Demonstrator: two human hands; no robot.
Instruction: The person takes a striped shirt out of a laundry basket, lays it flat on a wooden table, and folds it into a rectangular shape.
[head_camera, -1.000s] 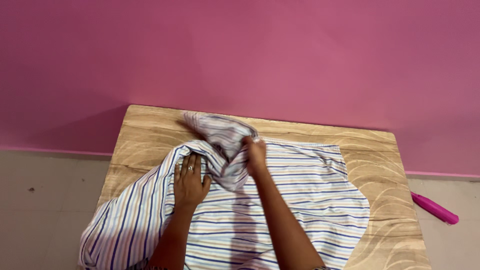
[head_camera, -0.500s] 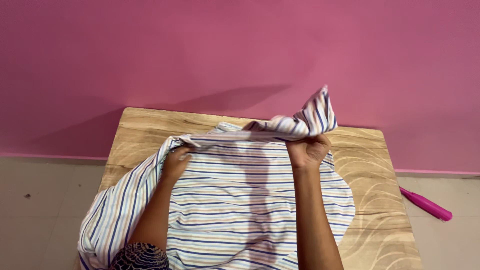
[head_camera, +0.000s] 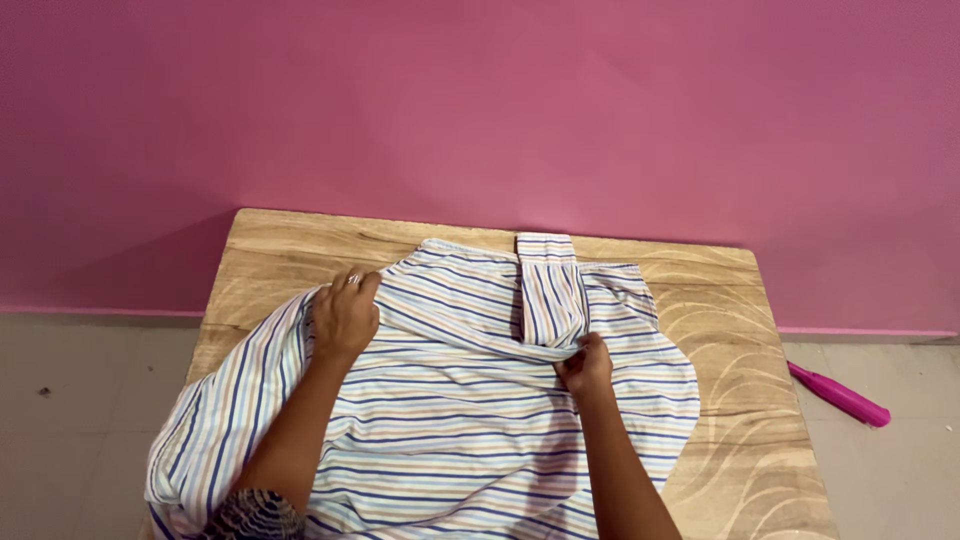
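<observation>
Striped shirt (head_camera: 450, 420) lies spread over the wooden bench (head_camera: 740, 320), its left side hanging off the near-left edge, with one sleeve (head_camera: 548, 290) folded back across the body. The right hand (head_camera: 585, 365) has its fingers pinched shut on the sleeve's fold, and the left hand (head_camera: 345, 315) is curled over the cloth at the shoulder. If the pinch slackens, the sleeve could spring open, and the overhanging cloth might drag everything askew.
</observation>
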